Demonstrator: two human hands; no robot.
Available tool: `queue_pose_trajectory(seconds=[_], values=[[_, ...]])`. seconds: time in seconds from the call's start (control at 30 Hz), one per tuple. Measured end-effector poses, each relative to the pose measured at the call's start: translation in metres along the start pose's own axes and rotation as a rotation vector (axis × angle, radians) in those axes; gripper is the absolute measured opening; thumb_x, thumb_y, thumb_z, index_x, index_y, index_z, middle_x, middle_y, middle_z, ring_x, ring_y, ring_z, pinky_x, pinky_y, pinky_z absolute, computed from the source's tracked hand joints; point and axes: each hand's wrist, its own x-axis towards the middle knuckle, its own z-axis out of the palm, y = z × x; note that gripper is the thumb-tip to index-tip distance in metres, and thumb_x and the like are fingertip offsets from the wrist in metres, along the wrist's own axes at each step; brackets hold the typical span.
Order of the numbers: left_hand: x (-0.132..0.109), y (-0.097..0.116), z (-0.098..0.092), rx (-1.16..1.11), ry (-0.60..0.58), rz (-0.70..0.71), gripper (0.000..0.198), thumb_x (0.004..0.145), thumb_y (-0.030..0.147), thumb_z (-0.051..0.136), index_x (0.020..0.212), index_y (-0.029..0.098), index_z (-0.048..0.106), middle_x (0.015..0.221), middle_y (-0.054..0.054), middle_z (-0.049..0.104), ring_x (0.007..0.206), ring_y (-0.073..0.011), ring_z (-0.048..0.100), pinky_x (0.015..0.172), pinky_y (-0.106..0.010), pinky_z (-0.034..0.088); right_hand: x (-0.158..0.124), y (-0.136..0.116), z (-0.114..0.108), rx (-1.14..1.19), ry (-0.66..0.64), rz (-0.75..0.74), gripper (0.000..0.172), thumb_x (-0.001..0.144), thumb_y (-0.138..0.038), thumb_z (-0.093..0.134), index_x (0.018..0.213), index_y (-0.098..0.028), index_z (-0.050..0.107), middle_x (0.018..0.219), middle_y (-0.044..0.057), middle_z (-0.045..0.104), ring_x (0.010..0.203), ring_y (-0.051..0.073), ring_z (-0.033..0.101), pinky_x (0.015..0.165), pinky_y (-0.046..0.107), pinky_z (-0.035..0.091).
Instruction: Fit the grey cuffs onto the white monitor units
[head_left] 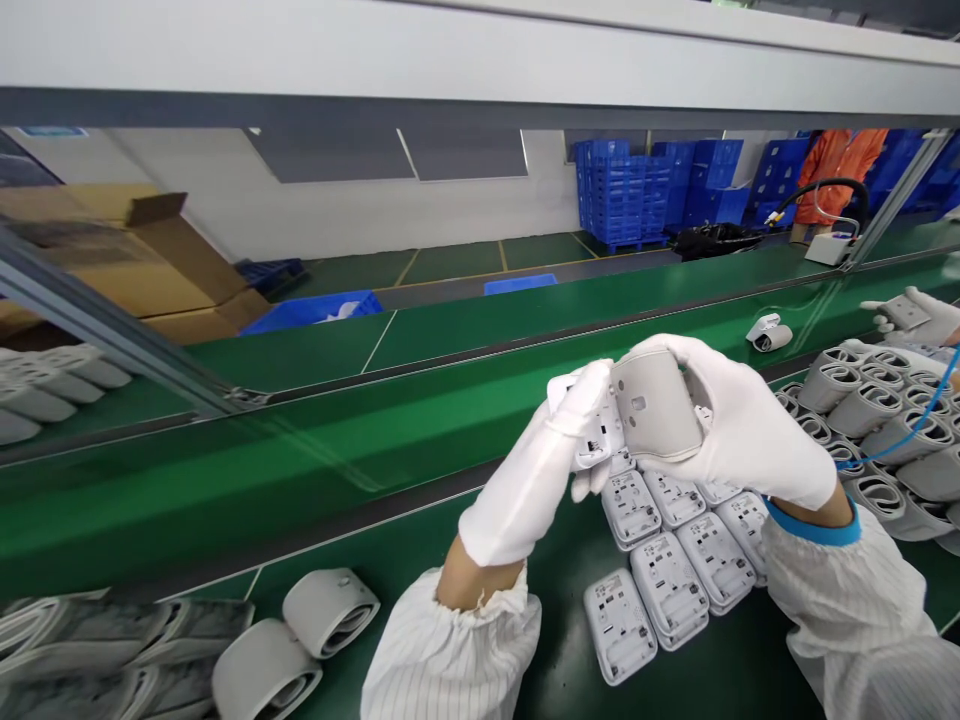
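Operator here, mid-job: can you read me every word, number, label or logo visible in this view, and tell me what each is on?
No text is legible.
Markings on the white plastic housings: too small to read.
Blue sign high on the far wall: too blurred to read.

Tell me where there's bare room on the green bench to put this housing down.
Bare green belt runs in a long strip left of your left hand, beyond the dark rail. A narrower patch lies between your left sleeve and the white housings. It's crowded right of your right hand, where grey shells pack together, and at lower left, around more shells.
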Motion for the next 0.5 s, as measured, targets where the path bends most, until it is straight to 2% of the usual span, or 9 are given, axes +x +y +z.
queue_pose_trajectory(seconds=[0.1,0.23,0.37,0.5], values=[[0.0,-0.001,0.003,0.054,0.005,-0.01,0.058,0.101,0.074,0.038,0.077,0.022,0.046,0.051,0.003,0.048,0.042,-0.0089,0.037,0.048,-0.024,0.032,-0.001,-0.003,0.0,-0.1,0.011,-0.008,0.058,0.074,-0.02,0.083,0.128,-0.026,0.063,0.126,0.003,0.07,0.109,0.026,0.07,0.091,0.035,0.058],[0.0,-0.003,0.006,0.047,0.03,-0.003,0.059,0.099,0.077,0.037,0.075,0.023,0.038,0.052,0.004,0.045,0.042,-0.0086,0.034,0.047,-0.025,0.029,-0.001,-0.008,-0.001,-0.161,0.006,0.024,0.052,0.075,-0.019,0.08,0.124,-0.026,0.065,0.122,0.002,0.071,0.101,0.025,0.07,0.088,0.035,0.057],[0.0,-0.004,0.006,0.012,0.029,0.002,0.06,0.099,0.079,0.035,0.076,0.023,0.038,0.053,0.004,0.044,0.042,-0.0085,0.033,0.046,-0.025,0.027,-0.001,-0.01,-0.003,-0.182,0.001,0.029,0.048,0.076,-0.022,0.08,0.121,-0.026,0.066,0.117,0.002,0.072,0.097,0.024,0.069,0.085,0.034,0.057],[-0.001,-0.005,0.006,0.018,-0.018,-0.01,0.063,0.099,0.08,0.029,0.08,0.023,0.045,0.053,0.004,0.044,0.043,-0.0088,0.033,0.047,-0.024,0.026,-0.004,-0.013,-0.006,-0.19,0.015,0.037,0.047,0.077,-0.026,0.082,0.121,-0.026,0.066,0.115,0.003,0.072,0.096,0.025,0.07,0.081,0.033,0.056]])
